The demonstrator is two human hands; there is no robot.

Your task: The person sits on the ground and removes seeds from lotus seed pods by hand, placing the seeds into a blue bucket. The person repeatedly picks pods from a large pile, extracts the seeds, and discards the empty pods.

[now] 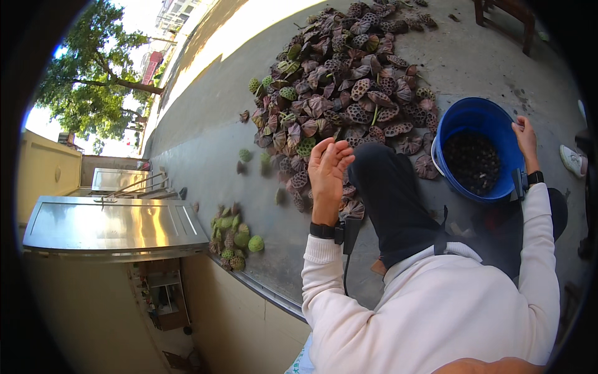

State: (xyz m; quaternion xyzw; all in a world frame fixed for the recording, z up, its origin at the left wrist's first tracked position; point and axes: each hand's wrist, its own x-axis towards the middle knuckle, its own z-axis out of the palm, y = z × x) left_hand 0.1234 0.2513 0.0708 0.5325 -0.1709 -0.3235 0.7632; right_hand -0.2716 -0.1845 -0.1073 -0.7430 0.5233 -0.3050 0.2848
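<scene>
My left hand (328, 163) is raised beside my knee with its fingers loosely bent, in front of the near edge of a big heap of dried brown lotus seed pods (322, 89); whether anything small is in it cannot be told. At the right, my right hand (524, 133) rests at the rim of a blue plastic bucket (507, 184), which stands between my legs and the heap's right side. Dark lotus seeds (471, 161) cover the bucket's bottom. A few green pods are mixed into the heap's left side.
A smaller pile of green lotus pods (228, 233) lies by the door sill, with a few single pods (245, 155) between the piles. A metal door (112, 224) stands at the left. A wooden stool (507, 14) is at the top right, a white shoe (572, 160) at the right edge.
</scene>
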